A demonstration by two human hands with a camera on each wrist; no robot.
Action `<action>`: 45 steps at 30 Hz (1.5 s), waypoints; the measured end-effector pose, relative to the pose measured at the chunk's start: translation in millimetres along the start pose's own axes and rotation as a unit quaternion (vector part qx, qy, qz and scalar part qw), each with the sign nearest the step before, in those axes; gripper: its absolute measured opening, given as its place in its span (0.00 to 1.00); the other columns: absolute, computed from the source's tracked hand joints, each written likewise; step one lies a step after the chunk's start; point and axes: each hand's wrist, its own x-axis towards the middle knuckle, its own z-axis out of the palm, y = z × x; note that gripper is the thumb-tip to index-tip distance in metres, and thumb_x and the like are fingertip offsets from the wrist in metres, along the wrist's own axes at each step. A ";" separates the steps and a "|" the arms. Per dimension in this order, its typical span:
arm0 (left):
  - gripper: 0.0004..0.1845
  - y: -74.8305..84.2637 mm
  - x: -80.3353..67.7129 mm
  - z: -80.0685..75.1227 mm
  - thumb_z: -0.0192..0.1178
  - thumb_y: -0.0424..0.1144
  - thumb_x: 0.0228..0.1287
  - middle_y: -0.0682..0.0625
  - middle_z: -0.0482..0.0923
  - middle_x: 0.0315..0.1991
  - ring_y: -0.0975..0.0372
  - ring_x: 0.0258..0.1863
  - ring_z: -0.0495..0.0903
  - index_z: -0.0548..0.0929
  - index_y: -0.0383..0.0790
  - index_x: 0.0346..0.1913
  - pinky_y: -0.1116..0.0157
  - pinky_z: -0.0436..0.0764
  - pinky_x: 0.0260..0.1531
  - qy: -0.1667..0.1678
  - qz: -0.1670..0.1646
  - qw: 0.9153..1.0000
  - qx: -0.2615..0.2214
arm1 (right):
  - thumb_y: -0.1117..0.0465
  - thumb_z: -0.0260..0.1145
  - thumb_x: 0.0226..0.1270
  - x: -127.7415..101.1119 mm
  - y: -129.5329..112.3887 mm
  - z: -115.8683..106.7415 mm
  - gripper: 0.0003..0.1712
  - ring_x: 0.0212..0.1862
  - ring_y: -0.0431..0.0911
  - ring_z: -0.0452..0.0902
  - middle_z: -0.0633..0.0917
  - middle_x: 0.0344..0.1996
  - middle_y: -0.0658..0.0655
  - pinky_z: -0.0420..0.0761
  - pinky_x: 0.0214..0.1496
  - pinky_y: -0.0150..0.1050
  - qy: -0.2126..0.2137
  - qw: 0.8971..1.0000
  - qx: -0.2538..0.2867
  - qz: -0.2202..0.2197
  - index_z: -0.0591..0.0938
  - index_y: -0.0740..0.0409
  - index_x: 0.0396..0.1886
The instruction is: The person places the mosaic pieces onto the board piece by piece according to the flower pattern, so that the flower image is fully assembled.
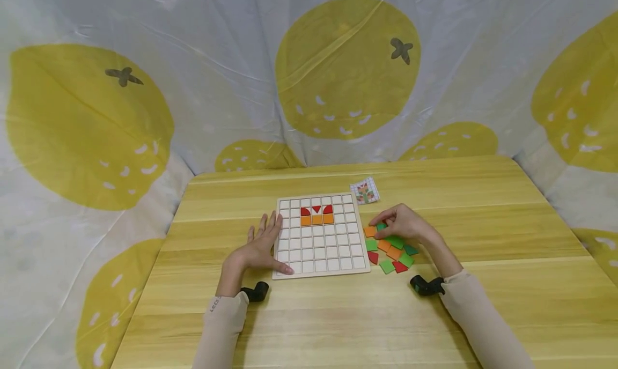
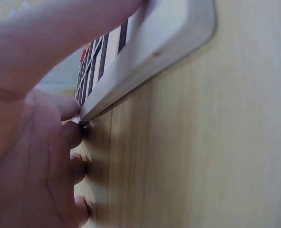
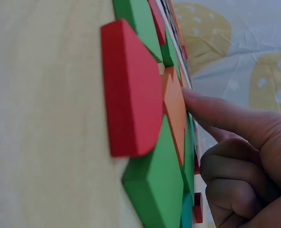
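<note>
Tiles (image 1: 390, 249) lie in loose pile on table (image 1: 483, 224), just right of white grid board (image 1: 319, 235). Right hand (image 1: 403, 223) pinches orange tile (image 1: 370, 231) at pile's top. Left hand (image 1: 260, 244) flat, fingers spread, steadies board edge. Picking step; next move likely needs lift and careful drop into empty square under orange row (image 1: 316, 219).

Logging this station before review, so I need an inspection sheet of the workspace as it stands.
Surface: wooden table, pale planks.
Job's things: white grid board with red and orange tiles in its upper rows; loose pile of tiles, green, orange, red, right of it.
Clutter: small pattern card behind the board.
Grippers: left hand flat on the board's left edge; right hand pinches a tile in the pile.
Cables: nothing seen.
Surroundings: lemon-print cloth behind.
</note>
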 end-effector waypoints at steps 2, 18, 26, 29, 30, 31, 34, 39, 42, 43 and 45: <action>0.77 -0.3 -0.1 0.3 0.81 0.58 0.48 0.38 0.19 0.84 0.42 0.82 0.18 0.32 0.36 0.83 0.34 0.23 0.76 0.000 -0.001 1.000 0.002 | 0.64 0.79 0.60 0.8 0.4 0.5 0.17 0.22 0.39 0.51 0.85 0.31 0.55 0.58 0.27 0.33 0.004 1.000 0.006 0.004 0.90 0.63 0.49; 0.79 -0.1 0.5 -0.1 0.81 0.58 0.46 0.39 0.19 0.84 0.43 0.82 0.16 0.30 0.38 0.83 0.35 0.21 0.76 -0.006 -0.003 1.000 -0.002 | 0.66 0.75 0.64 2.8 -1.3 6.1 0.16 0.20 0.40 0.52 0.60 0.15 0.46 0.59 0.25 0.31 0.054 0.998 0.018 0.021 0.87 0.67 0.50; 0.79 -0.3 0.0 0.3 0.81 0.59 0.46 0.40 0.18 0.84 0.44 0.82 0.15 0.30 0.39 0.83 0.35 0.21 0.77 -0.009 -0.005 1.000 -0.001 | 0.62 0.75 0.65 8.8 -17.4 21.5 0.17 0.18 0.40 0.50 0.58 0.14 0.46 0.58 0.23 0.31 0.048 0.998 0.024 -0.011 0.87 0.64 0.52; 0.79 -0.2 0.2 0.0 0.81 0.59 0.47 0.40 0.18 0.84 0.43 0.82 0.15 0.30 0.39 0.83 0.35 0.21 0.76 -0.007 -0.003 1.000 -0.001 | 0.62 0.76 0.64 14.4 -27.7 33.1 0.16 0.18 0.40 0.50 0.58 0.14 0.46 0.58 0.23 0.31 0.038 0.999 0.015 -0.026 0.89 0.61 0.50; 0.79 0.1 0.2 -0.1 0.81 0.59 0.47 0.40 0.18 0.84 0.43 0.82 0.16 0.30 0.38 0.83 0.35 0.21 0.76 -0.006 -0.002 1.000 -0.001 | 0.62 0.77 0.63 16.7 -31.0 37.4 0.15 0.19 0.40 0.50 0.58 0.14 0.46 0.58 0.24 0.31 0.034 0.999 0.013 -0.031 0.89 0.60 0.49; 0.78 -0.1 -0.1 -0.3 0.81 0.59 0.47 0.40 0.18 0.84 0.43 0.82 0.16 0.30 0.38 0.83 0.34 0.21 0.76 -0.004 -0.001 1.000 -0.001 | 0.62 0.77 0.63 19.5 -34.6 41.9 0.15 0.19 0.41 0.50 0.58 0.13 0.46 0.58 0.24 0.31 0.030 0.999 0.013 -0.034 0.89 0.59 0.49; 0.78 -0.4 -0.4 -0.7 0.81 0.59 0.47 0.40 0.18 0.84 0.43 0.82 0.16 0.30 0.38 0.83 0.34 0.21 0.76 -0.003 -0.002 1.000 0.001 | 0.62 0.78 0.62 28.8 -44.2 56.0 0.14 0.19 0.41 0.49 0.58 0.13 0.46 0.58 0.26 0.33 0.027 0.999 0.010 -0.041 0.90 0.58 0.47; 0.77 -0.2 -0.5 -2.0 0.81 0.58 0.48 0.40 0.19 0.84 0.43 0.82 0.16 0.31 0.38 0.83 0.34 0.22 0.76 0.000 -0.003 1.000 0.001 | 0.64 0.78 0.60 43.1 -59.0 75.6 0.12 0.20 0.41 0.49 0.58 0.12 0.45 0.59 0.29 0.34 0.025 0.999 0.018 -0.044 0.90 0.58 0.44; 0.77 -0.2 -0.5 -1.9 0.81 0.59 0.48 0.40 0.19 0.84 0.43 0.82 0.16 0.31 0.38 0.83 0.35 0.22 0.76 -0.002 -0.005 1.000 0.001 | 0.65 0.79 0.59 47.1 -64.1 82.4 0.12 0.20 0.41 0.51 0.60 0.12 0.46 0.60 0.28 0.34 0.022 0.999 0.032 -0.038 0.90 0.60 0.44; 0.78 -0.3 -0.5 -1.5 0.81 0.59 0.48 0.40 0.19 0.84 0.43 0.82 0.16 0.31 0.38 0.83 0.34 0.22 0.76 -0.003 -0.005 1.000 0.000 | 0.65 0.79 0.59 47.9 -64.3 84.0 0.12 0.19 0.41 0.51 0.60 0.11 0.46 0.59 0.27 0.34 0.021 0.999 0.036 -0.035 0.90 0.59 0.44; 0.77 -0.8 -0.2 -0.7 0.80 0.60 0.48 0.40 0.19 0.84 0.43 0.82 0.16 0.31 0.38 0.83 0.34 0.22 0.76 -0.005 -0.006 1.000 0.003 | 0.65 0.79 0.59 48.7 -63.8 86.4 0.12 0.19 0.41 0.52 0.60 0.11 0.46 0.59 0.26 0.33 0.019 0.998 0.043 -0.029 0.90 0.59 0.43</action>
